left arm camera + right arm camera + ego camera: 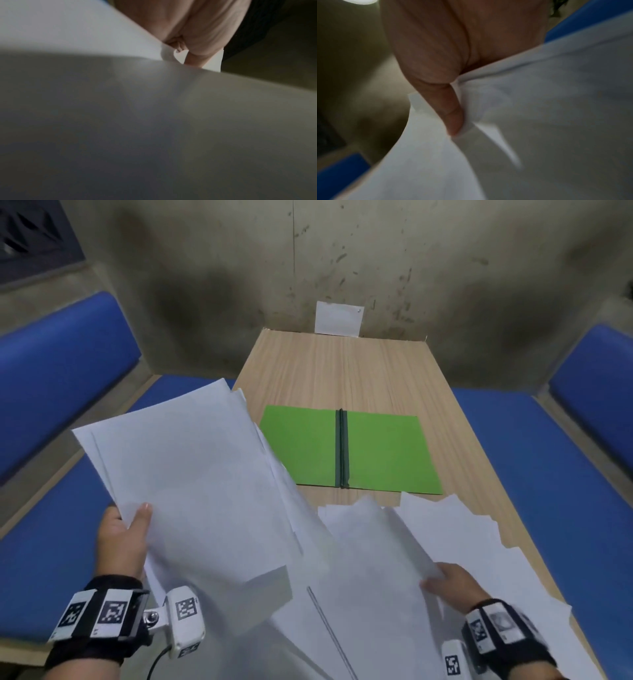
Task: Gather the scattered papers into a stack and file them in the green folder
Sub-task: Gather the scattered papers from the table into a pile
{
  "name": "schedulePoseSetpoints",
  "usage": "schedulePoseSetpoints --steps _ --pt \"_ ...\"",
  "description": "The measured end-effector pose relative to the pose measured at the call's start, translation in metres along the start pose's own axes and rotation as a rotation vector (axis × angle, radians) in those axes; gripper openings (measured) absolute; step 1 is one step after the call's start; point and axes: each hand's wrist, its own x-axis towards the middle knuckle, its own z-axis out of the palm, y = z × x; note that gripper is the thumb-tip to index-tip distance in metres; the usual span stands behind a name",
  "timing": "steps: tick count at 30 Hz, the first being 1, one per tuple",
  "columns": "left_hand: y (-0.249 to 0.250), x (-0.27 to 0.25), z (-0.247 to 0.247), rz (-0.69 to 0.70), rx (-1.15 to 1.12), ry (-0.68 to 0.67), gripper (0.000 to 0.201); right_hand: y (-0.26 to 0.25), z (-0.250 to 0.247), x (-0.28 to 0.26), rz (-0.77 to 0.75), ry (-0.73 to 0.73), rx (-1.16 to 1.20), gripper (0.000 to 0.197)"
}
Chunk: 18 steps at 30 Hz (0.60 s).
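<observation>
My left hand (pixel 126 529) grips a bundle of white papers (pixel 191 474) by its left edge, thumb on top, lifted and tilted over the table's left side. In the left wrist view the papers (pixel 137 121) fill the frame below my left hand (pixel 193 58). My right hand (pixel 448 580) pinches a sheet of the loose white papers (pixel 428 542) spread over the near right of the table. The right wrist view shows its thumb (pixel 452 116) pressed on that sheet (pixel 539 121). The green folder (pixel 349 450) lies open flat mid-table, dark spine in the middle.
The wooden table (pixel 342 371) runs away from me to a stained wall. A small white card (pixel 338 318) leans against that wall at the far end. Blue bench seats (pixel 548 474) flank the table on both sides.
</observation>
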Motion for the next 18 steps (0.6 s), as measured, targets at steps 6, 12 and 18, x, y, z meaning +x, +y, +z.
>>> schedulePoseSetpoints --steps 6,12,18 --pt "0.002 -0.019 0.022 -0.044 -0.045 -0.188 0.012 -0.003 0.017 0.011 0.056 -0.03 -0.17 0.014" --pt "-0.011 -0.044 0.05 -0.123 -0.015 -0.379 0.027 -0.019 0.011 0.001 -0.026 -0.17 -0.156 0.017" --pt "-0.001 -0.065 0.074 -0.186 -0.056 -0.481 0.017 -0.054 -0.015 -0.022 -0.147 -0.034 0.525 0.021"
